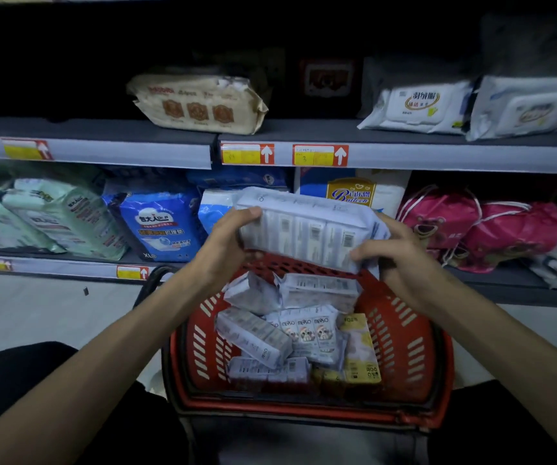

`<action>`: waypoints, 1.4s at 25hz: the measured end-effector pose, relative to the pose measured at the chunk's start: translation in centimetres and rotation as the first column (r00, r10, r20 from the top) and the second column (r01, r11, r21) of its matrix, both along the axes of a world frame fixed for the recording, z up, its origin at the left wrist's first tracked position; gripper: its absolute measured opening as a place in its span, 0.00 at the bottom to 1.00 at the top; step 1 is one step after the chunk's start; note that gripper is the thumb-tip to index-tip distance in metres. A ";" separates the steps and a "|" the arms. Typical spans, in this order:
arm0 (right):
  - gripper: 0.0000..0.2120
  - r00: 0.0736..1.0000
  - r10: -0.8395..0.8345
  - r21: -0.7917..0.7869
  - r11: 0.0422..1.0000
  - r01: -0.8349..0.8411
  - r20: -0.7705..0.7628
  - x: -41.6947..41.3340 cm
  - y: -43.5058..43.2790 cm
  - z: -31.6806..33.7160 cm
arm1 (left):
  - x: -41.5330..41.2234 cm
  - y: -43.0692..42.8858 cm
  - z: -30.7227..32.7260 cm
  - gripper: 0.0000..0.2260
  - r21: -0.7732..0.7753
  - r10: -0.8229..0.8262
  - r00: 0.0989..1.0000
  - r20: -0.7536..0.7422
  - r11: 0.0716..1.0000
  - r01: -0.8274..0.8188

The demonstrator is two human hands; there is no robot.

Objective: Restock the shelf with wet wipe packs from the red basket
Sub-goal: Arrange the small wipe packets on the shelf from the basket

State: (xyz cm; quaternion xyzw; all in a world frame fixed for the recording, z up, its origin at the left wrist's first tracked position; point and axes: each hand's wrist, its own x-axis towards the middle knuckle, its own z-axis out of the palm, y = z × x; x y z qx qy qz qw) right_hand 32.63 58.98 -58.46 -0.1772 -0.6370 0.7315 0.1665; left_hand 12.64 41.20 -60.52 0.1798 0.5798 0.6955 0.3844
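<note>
While fingers [250, 214] grip both ends, pack [307, 229] hovers.

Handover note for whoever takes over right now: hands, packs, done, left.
Left hand and right hand: both shut on one white multipack, held above the far rim of the red basket, in front of the lower shelf.
Basket: several wipe packs remain, plus a yellow pack.
Upper shelf: beige pack and two white packs on it, with a gap between them.
Done: multipack lifted, not yet shelved.
Left: shelve it, then empty the basket.
</note>
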 end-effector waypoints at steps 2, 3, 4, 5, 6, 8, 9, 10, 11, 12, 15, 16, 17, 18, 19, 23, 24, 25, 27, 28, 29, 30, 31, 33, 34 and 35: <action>0.31 0.997 0.061 0.157 0.986 -0.053 -0.048 0.6 0.0 2.0 | -0.5 -0.3 1.7 0.25 0.088 -0.005 1.000 0.005 0.996 0.004; 0.32 0.993 0.083 0.226 0.972 -0.064 -0.078 0.9 -0.2 2.9 | -0.7 -0.4 2.6 0.23 0.128 0.000 1.000 -0.002 0.992 0.000; 0.32 0.991 0.082 0.283 0.958 -0.048 -0.110 1.0 -0.4 3.8 | -0.9 -0.4 3.7 0.22 0.157 0.009 1.000 -0.019 0.988 -0.006; 0.31 0.988 0.060 0.331 0.944 -0.009 -0.145 1.2 -0.8 4.7 | -1.0 -0.2 5.0 0.22 0.184 0.020 0.999 -0.044 0.983 -0.012; 0.31 0.983 0.028 0.364 0.930 0.041 -0.182 1.2 -1.3 5.6 | -1.1 0.1 6.5 0.20 0.212 0.033 0.996 -0.081 0.977 -0.015; 0.29 0.966 -0.022 0.401 0.907 0.128 -0.259 1.0 -2.2 7.4 | -1.4 1.0 9.9 0.16 0.266 0.064 0.978 -0.198 0.964 -0.010; 0.29 0.954 -0.039 0.404 0.901 0.162 -0.296 0.8 -2.4 8.2 | -1.6 1.6 11.4 0.16 0.290 0.088 0.966 -0.243 0.957 -0.014; 0.28 0.941 -0.061 0.399 0.895 0.200 -0.334 0.4 -2.5 9.1 | -1.8 2.3 13.0 0.18 0.314 0.119 0.956 -0.270 0.949 -0.029; 0.28 0.926 -0.084 0.389 0.890 0.236 -0.368 0.0 -2.6 10.0 | -2.1 2.9 14.3 0.19 0.340 0.155 0.947 -0.280 0.939 -0.054; 0.28 0.909 -0.106 0.379 0.884 0.272 -0.404 -0.5 -2.6 11.0 | -2.4 3.5 15.7 0.21 0.366 0.193 0.939 -0.284 0.927 -0.080; 0.24 0.870 -0.147 0.354 0.872 0.338 -0.470 -2.0 -2.5 14.1 | -2.7 5.1 19.3 0.24 0.409 0.287 0.912 -0.292 0.900 -0.152; 0.23 0.857 -0.156 0.352 0.864 0.359 -0.492 -2.5 -2.4 15.1 | -2.7 5.7 20.3 0.24 0.417 0.311 0.906 -0.286 0.892 -0.174; 0.21 0.836 -0.167 0.354 0.849 0.392 -0.523 -3.0 -2.3 16.3 | -2.8 6.4 21.3 0.24 0.423 0.335 0.899 -0.282 0.885 -0.197; 0.21 0.812 -0.183 0.352 0.833 0.427 -0.554 -3.5 -2.2 17.4 | -2.8 7.1 22.1 0.25 0.416 0.355 0.889 -0.290 0.883 -0.217; 0.20 0.787 -0.200 0.341 0.819 0.461 -0.584 -4.1 -2.1 18.4 | -3.0 7.7 22.9 0.26 0.399 0.367 0.874 -0.317 0.888 -0.228; 0.13 0.703 -0.281 0.213 0.823 0.526 -0.653 -7.3 -0.7 21.6 | -3.2 9.7 26.4 0.12 0.332 0.312 0.783 -0.538 0.932 -0.143; 0.13 0.687 -0.322 0.164 0.824 0.542 -0.651 -8.3 -0.2 22.2 | -3.2 9.9 27.3 0.09 0.320 0.318 0.734 -0.600 0.936 -0.144; 0.14 0.672 -0.361 0.117 0.824 0.555 -0.646 -9.5 0.6 22.7 | -3.3 10.2 28.1 0.09 0.311 0.329 0.679 -0.657 0.938 -0.153; 0.15 0.650 -0.408 0.047 0.824 0.564 -0.641 -11.9 1.7 23.8 | -3.9 10.9 29.3 0.13 0.295 0.334 0.590 -0.735 0.941 -0.165; 0.14 0.639 -0.424 0.026 0.821 0.571 -0.642 -13.0 2.2 24.4 | -4.4 11.4 29.7 0.16 0.280 0.327 0.556 -0.764 0.945 -0.171; 0.13 0.629 -0.435 0.014 0.816 0.578 -0.644 -14.1 2.7 25.0 | -4.8 11.9 30.0 0.20 0.253 0.309 0.532 -0.788 0.951 -0.177; 0.12 0.621 -0.440 0.009 0.811 0.585 -0.648 -15.1 3.2 25.7 | -5.2 12.5 30.3 0.22 0.222 0.285 0.529 -0.799 0.958 -0.181; 0.12 0.614 -0.447 0.008 0.804 0.594 -0.651 -16.2 3.8 26.4 | -5.6 13.1 30.5 0.24 0.195 0.266 0.542 -0.797 0.963 -0.186; 0.13 0.601 -0.463 0.003 0.791 0.612 -0.652 -18.5 5.0 27.6 | -6.6 14.1 30.8 0.24 0.178 0.260 0.593 -0.762 0.965 -0.194; 0.14 0.599 -0.469 0.006 0.784 0.621 -0.649 -19.6 5.5 28.1 | -7.2 14.5 31.0 0.23 0.180 0.262 0.623 -0.737 0.965 -0.193; 0.14 0.597 -0.472 0.019 0.774 0.632 -0.648 -20.8 6.0 28.5 | -7.9 15.0 31.1 0.22 0.183 0.263 0.646 -0.717 0.965 -0.189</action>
